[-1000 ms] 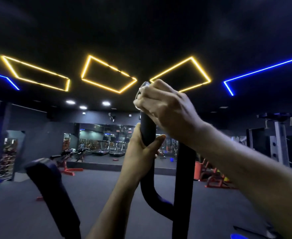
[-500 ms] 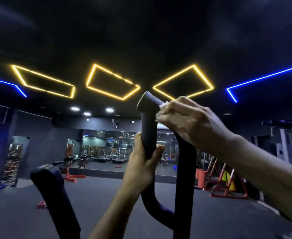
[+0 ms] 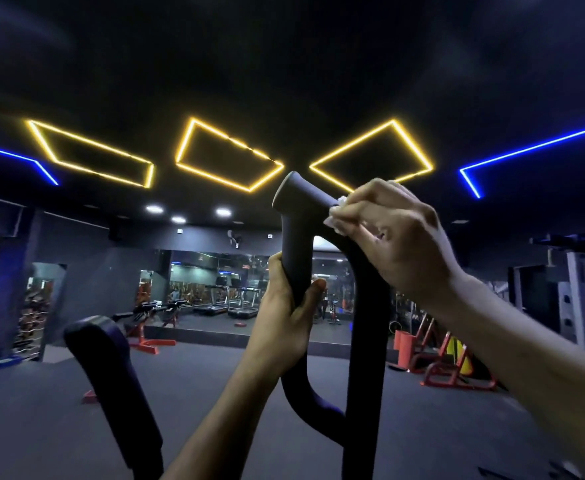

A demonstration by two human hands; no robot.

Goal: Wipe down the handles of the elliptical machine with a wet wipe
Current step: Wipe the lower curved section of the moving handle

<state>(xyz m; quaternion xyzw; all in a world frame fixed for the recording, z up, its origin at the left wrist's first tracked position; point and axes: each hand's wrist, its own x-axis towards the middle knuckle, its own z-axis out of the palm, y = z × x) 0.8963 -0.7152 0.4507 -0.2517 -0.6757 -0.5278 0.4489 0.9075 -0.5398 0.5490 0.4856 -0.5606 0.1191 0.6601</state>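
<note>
A black looped elliptical handle (image 3: 296,216) rises in the middle of the view, its capped top end bare. My left hand (image 3: 286,317) grips the handle's front upright from below, thumb wrapped across it. My right hand (image 3: 393,233) curls over the handle's rear bend just right of the cap. It pinches a small white wet wipe (image 3: 336,216) against the handle. Only a crumpled edge of the wipe shows past my fingers.
The machine's other black handle (image 3: 111,382) stands at the lower left. Behind lie a dark gym floor, orange-framed benches (image 3: 450,362), treadmills (image 3: 228,299) by a mirrored wall, and a grey rack (image 3: 575,296) at the far right.
My right hand has slid with the wipe off the handle's top cap, down and to the right onto the rear bend. The cap is now uncovered. My left hand keeps its grip.
</note>
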